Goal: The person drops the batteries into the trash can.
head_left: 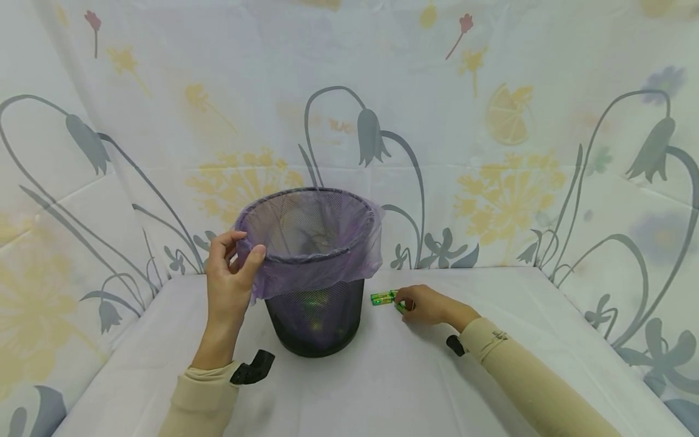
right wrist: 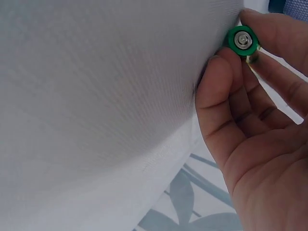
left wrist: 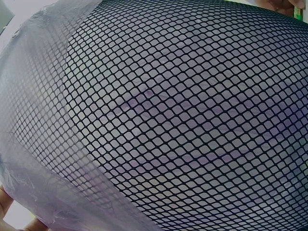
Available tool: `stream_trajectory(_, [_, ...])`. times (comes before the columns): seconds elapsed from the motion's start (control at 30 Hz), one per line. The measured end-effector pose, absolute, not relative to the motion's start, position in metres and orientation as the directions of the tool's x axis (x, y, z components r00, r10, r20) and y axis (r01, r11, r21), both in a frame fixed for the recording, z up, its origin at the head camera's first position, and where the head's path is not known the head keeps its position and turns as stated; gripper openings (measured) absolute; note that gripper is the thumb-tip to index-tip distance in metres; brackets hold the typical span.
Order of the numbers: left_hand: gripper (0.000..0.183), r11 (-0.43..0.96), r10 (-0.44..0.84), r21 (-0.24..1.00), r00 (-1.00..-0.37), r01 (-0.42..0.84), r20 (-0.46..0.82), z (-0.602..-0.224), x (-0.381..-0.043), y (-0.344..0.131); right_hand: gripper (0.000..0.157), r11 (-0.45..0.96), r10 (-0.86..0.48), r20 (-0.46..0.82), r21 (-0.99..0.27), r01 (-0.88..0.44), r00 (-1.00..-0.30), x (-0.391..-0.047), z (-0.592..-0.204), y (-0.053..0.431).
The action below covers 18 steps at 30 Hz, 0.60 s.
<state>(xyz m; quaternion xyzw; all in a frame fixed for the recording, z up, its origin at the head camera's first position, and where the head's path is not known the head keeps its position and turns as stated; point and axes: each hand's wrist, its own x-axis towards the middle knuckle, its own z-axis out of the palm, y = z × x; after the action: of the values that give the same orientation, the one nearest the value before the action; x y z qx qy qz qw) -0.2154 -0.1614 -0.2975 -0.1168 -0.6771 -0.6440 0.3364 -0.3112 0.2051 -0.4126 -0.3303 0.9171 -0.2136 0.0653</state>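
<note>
A black mesh wastebasket (head_left: 315, 325) stands upright on the white-covered table, lined with a thin purple plastic bag (head_left: 311, 278) folded over its rim. My left hand (head_left: 228, 282) grips the lined rim at its left side, thumb and fingers on the bag. To the right of the basket, my right hand (head_left: 428, 304) pinches a green battery (right wrist: 242, 40) down at the tabletop; its metal end faces the right wrist camera. Beside those fingers lie other green batteries (head_left: 382, 298), partly covered by the hand. Through the mesh, faint yellow-green shapes show low in the basket, too blurred to tell.
White cloth covers the table (head_left: 404, 388). A flower-patterned curtain (head_left: 349, 73) hangs behind it and along both sides. Black wrist mounts (head_left: 253, 367) stick out from the beige sleeves.
</note>
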Motion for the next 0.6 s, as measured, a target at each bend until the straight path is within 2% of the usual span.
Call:
stream_trajectory(0.33, [0.041, 0.136, -0.28, 0.794, -0.746, 0.592, 0.604, -0.296, -0.216, -0.161, 0.028, 0.675, -0.621, 0.064, -0.462, -0.575, -0.781, -0.31, -0.404, 0.209])
stream_trajectory(0.6, [0.041, 0.142, -0.277, 0.795, -0.747, 0.59, 0.604, -0.298, -0.216, -0.162, 0.03, 0.647, -0.602, 0.142, -0.491, -0.584, -0.786, -0.307, -0.37, 0.215])
